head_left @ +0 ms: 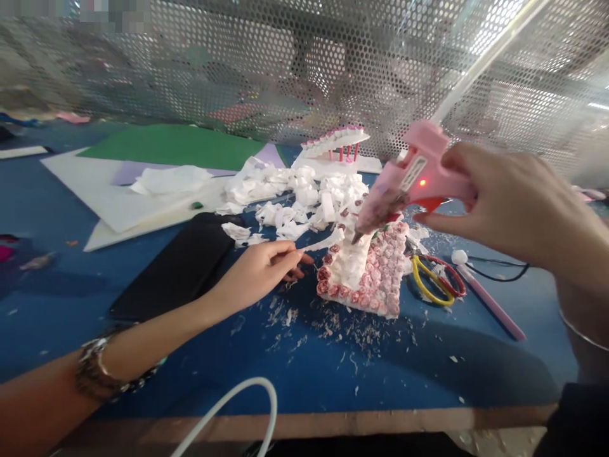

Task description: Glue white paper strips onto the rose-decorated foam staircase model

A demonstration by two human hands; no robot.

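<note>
Between the thumb and fingers of my left hand is a narrow strip of white paper, its far end by the decorated base. My right hand grips a pink hot glue gun with a red light lit and a clear glue stick rising from its back. The gun's nozzle points down over the white middle of the base, close to the strip's tip; whether it touches cannot be made out. Pink and dark red rosettes cover the base around that white band.
Crumpled white paper pieces lie behind the base. A black phone-like slab is at left, near green sheet. Yellow-and-red-handled scissors and a pink stick lie right. A small white model stands by the perforated metal screen.
</note>
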